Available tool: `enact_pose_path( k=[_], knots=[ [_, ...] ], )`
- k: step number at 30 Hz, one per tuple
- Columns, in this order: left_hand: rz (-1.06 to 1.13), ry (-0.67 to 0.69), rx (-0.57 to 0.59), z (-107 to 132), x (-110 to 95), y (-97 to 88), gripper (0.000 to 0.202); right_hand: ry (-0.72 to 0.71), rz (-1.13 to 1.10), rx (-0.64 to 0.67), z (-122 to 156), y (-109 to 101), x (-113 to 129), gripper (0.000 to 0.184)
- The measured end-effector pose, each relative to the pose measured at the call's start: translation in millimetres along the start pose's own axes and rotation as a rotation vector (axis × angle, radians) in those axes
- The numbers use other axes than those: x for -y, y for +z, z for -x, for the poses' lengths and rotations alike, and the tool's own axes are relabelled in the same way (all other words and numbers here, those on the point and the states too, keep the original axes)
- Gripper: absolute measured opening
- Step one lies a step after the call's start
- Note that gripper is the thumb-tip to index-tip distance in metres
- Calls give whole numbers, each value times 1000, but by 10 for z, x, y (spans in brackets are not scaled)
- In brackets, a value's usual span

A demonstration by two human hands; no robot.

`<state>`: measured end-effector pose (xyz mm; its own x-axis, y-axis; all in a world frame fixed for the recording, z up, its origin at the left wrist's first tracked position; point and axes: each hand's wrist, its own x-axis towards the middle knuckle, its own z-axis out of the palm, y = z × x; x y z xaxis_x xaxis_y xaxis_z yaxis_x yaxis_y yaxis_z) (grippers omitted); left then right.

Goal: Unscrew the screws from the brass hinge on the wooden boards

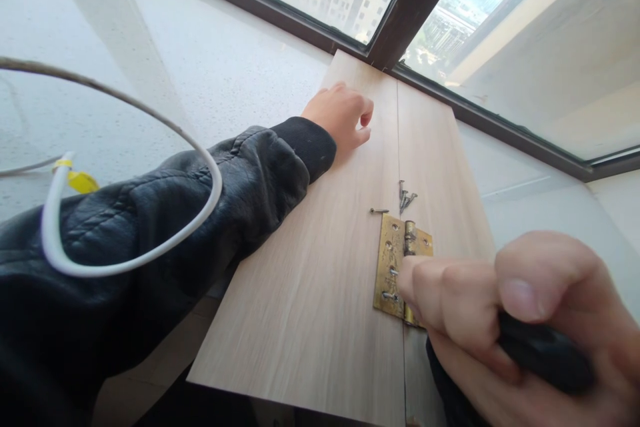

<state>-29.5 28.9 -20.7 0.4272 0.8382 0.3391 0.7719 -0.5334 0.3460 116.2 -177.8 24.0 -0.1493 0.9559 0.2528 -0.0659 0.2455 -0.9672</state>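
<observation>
A brass hinge (pixel 390 260) lies across the seam between two pale wooden boards (pixel 300 280). Screws stand in two of its lower left holes; one screw (pixel 391 296) leans sideways. Past its top edge lie several loose screws (pixel 406 199), with a single screw (pixel 379 211) to their left. My right hand (pixel 520 300) wraps round a black-handled screwdriver (pixel 545 353), whose shaft is hidden by the fingers. Its fingertips cover part of the hinge's right leaf. Farther up, my left hand (pixel 343 113) rests on the left board, loosely curled, with thumb and forefinger apart and nothing visible between them.
A white cable (pixel 135 267) with a yellow tag (pixel 83 181) loops in front of my left sleeve. The boards lie over a white speckled sill (pixel 240 60), their far ends by the dark window frame (pixel 385 33). The left board's near edge overhangs a dark space.
</observation>
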Motion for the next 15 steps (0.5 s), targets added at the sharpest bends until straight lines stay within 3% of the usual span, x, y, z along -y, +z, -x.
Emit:
enact_pose_path(
  k=[3, 7, 9, 12, 15],
  knots=[
    [9, -4, 2, 2, 1, 8, 28, 17, 69, 30, 32, 16, 4, 14],
    [10, -5, 6, 0, -8, 11, 29, -200, 249, -218, 92, -67, -73, 16],
    [7, -2, 10, -3, -11, 9, 29, -241, 315, -306, 107, -132, -127, 16],
    [8, 1, 17, -5, -14, 5, 29, -229, 299, -296, 105, -201, -165, 15],
    [15, -3, 20, -3, -15, 3, 30, -185, 192, -173, 67, -177, -93, 16]
  ],
)
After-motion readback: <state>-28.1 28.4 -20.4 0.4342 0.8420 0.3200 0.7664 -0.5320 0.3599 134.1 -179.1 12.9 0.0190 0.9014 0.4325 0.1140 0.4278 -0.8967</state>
